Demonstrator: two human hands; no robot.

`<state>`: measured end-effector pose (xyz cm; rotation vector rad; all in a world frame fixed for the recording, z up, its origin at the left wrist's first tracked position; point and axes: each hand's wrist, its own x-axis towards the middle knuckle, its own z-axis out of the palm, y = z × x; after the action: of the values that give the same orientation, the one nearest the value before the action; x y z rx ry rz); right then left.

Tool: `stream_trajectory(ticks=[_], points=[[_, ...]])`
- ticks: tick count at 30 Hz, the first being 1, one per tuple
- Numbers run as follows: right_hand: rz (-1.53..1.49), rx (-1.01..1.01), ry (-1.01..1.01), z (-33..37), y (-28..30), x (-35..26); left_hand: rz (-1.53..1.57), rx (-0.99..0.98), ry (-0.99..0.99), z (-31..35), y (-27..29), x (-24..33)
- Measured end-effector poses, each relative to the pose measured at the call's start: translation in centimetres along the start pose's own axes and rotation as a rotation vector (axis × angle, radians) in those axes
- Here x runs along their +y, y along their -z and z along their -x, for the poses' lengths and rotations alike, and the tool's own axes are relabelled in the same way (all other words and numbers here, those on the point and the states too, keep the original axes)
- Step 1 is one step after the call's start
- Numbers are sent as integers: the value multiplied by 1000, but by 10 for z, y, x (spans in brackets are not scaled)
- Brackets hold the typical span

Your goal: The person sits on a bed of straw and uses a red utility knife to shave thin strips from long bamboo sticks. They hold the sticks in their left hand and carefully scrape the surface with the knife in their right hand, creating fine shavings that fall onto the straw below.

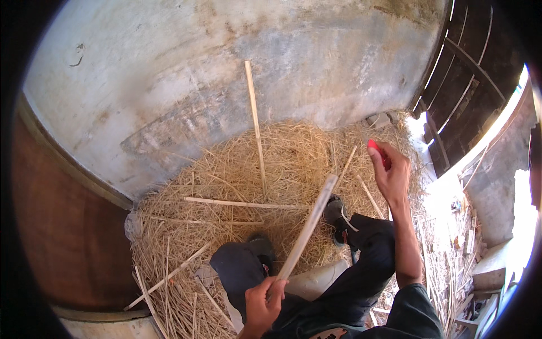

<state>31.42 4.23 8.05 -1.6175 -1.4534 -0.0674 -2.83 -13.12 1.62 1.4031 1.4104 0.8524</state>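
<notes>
My left hand [264,305], low in the view near my lap, is closed around the near end of a pale bamboo strip [307,229]. The strip slants up and away to the right, over the straw between my legs. Raised to the right and farther out, my right hand [393,174] is closed on a small red object [379,152]. It looks like a handle, but my fingers cover part of it and its kind does not show. The red object and the strip are apart.
Straw and thin shavings [293,152] cover the floor. One bamboo stick [252,101] leans on the stained wall [186,73]; another stick [243,203] lies across the straw. A brown panel [68,214] stands at left, dark slatted boards [463,68] at right. My legs [361,271] are bent in front.
</notes>
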Motion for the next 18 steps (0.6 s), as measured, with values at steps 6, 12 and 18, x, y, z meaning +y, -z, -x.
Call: stream_trajectory(ticks=[6,12,18], points=[[-115,-273,-46,26,-12,-28,250,-12,88,-22,10,-15],[-359,-402,168,59,-28,-34,347,4,48,-48,1,6],[-191,-408,533,91,-34,-55,289,78,-14,-62,-11,33]])
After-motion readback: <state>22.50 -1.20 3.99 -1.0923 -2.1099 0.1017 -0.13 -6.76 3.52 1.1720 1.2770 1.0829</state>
